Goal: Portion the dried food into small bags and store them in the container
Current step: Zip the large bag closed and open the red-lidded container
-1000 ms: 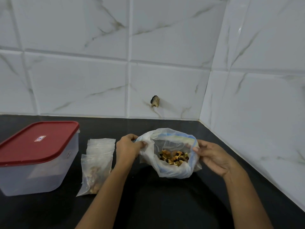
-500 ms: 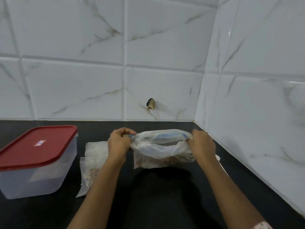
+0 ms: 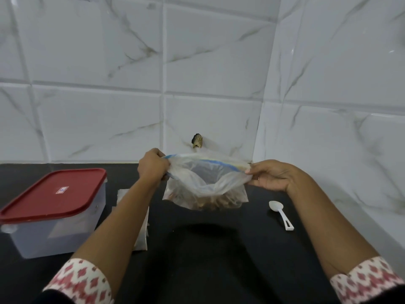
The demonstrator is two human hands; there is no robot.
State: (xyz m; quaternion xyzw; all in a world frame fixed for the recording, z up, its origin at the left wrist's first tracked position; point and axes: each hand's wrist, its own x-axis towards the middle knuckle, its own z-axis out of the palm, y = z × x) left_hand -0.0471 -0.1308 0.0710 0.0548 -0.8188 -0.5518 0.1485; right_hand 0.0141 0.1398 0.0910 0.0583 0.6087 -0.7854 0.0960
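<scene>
Large bag [image 3: 208, 183]: 1. Thin clear plastic, crinkled, with a blue zip strip along the mouth. It hangs between two hands over the black worktop [image 3: 208, 255], near the back corner, with its mouth pulled wide.

Left hand [image 3: 153, 166]: fingers curled, pinching the left end of the bag mouth.
Right hand [image 3: 271, 175]: thumb and fingers pinching the right end of the same rim.

Dried food [image 3: 210, 201]: brownish pieces gathered in the bag's sagging bottom, seen through the film. Pieces too blurred to count.

Container [image 3: 54, 235]: 1. Rectangular with rounded corners and translucent frosted plastic walls. It stands at the left of the worktop, well apart from the bag, and its contents are not discernible.
Lid [image 3: 39, 202]: 1. Smooth red plastic, seated on the container. It carries 1 small white-edged label [image 3: 62, 190]; the print is too small to read.

Small bags [image 3: 142, 238]: a flat stack of clear plastic lying between the container and the large bag, partly hidden under the left forearm. Count not determinable.

Spoon [image 3: 281, 213]: 1. White plastic with an oval bowl and a slotted handle end, lying on the worktop below the right hand.

Walls: glossy white tiles [image 3: 98, 119] with grey marble veining. 1 small dark, rough lump [image 3: 197, 141] is on the back wall just above the bag.

Sleeves [image 3: 81, 279]: 2. White fabric with a red diamond print.
</scene>
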